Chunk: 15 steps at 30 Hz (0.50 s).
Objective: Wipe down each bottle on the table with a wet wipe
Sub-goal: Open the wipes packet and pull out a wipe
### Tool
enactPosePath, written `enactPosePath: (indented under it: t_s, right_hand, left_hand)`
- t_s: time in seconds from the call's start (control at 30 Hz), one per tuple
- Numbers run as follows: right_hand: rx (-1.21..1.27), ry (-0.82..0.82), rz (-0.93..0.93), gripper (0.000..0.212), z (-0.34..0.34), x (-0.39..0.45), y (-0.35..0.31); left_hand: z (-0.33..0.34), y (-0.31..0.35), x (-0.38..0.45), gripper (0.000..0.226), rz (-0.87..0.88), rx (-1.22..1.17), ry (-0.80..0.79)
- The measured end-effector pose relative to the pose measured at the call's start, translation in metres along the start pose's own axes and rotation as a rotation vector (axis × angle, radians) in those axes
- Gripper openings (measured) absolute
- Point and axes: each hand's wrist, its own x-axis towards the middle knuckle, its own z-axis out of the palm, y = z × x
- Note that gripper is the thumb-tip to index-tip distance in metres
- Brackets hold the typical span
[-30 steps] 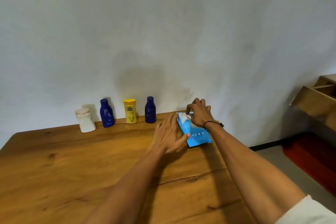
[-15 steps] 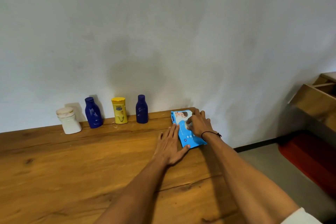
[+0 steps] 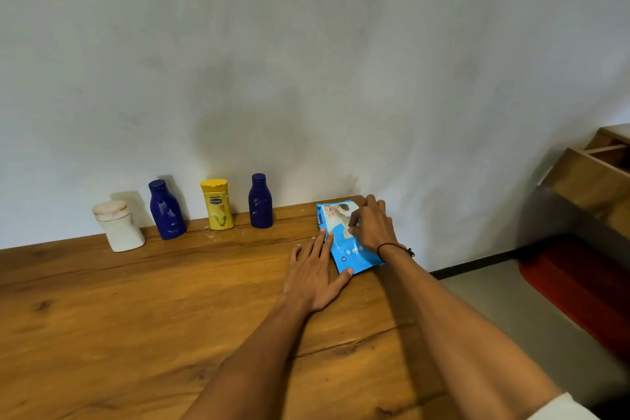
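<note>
A blue wet wipe pack lies flat near the far right corner of the wooden table. My left hand rests flat, fingers spread, pressing the pack's left edge. My right hand sits on top of the pack with fingertips pinched at its opening flap. Against the wall stand a white bottle, a dark blue bottle, a yellow bottle and a second dark blue bottle. No wipe is visibly out of the pack.
A grey wall runs right behind the bottles. The table's right edge drops to a grey floor with a red mat. Wooden furniture stands at the far right.
The pack has gone from tilted up to lying flat. My right hand came down from its far end onto its top, fingertips at the flap. My left hand stays at its left edge.
</note>
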Motion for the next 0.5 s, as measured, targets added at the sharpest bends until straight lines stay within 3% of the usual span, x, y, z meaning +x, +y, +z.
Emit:
enactPosePath:
  t_s: [0.17,0.33,0.5]
  right_hand:
    - [0.192,0.020,0.015,0.008,-0.020,0.007,0.007]
    - [0.589,0.180,0.124,0.018,-0.034,0.008,0.004]
    - [0.858,0.172,0.152,0.016,-0.043,0.010,-0.002]
  left_hand:
    - [0.001,0.000,0.000,0.101,0.003,0.003,0.009]
    - [0.000,0.000,0.000,0.100,0.002,0.000,0.006]
    - [-0.002,0.000,-0.002,0.101,0.005,-0.013,0.011]
